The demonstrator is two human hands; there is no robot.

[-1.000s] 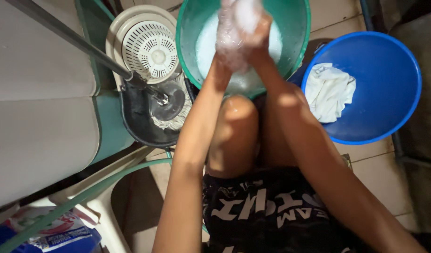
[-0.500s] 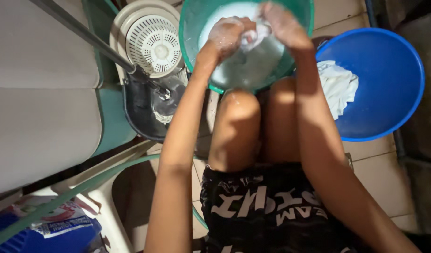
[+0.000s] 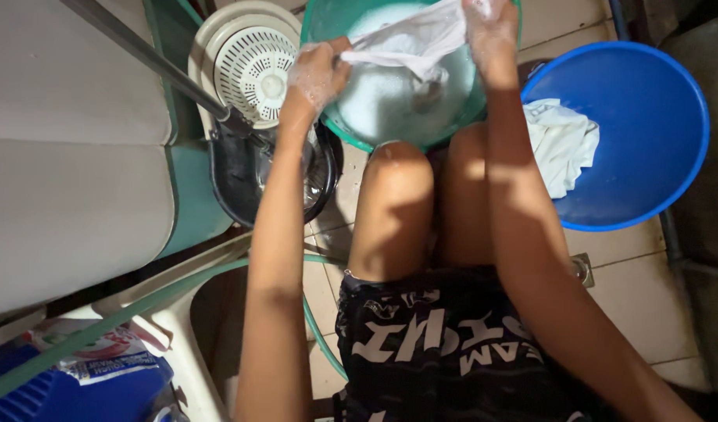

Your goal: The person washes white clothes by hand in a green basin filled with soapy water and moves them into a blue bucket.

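A tiled floor (image 3: 625,289), dimly lit, carries a green basin (image 3: 328,23) of foamy water at the top of the view, set just beyond the person's bare knees. Both hands are over this basin, apart from each other and each clamped on an end of a wet white cloth (image 3: 410,39), which is stretched between them above the suds. The left hand (image 3: 318,72), covered in foam, grips the cloth at the basin's left rim; the right hand (image 3: 490,23), also soapy, holds the other end near the basin's right rim. Right of the basin stands a blue basin (image 3: 656,133) with a second white cloth (image 3: 562,144) lying inside it. Left of the green basin is a mop bucket (image 3: 234,168) with a white spinner basket (image 3: 253,70), and a mop handle (image 3: 148,55) runs up to the left from it. A green hose (image 3: 125,316) curves across the floor, nearer the viewer than the basin.
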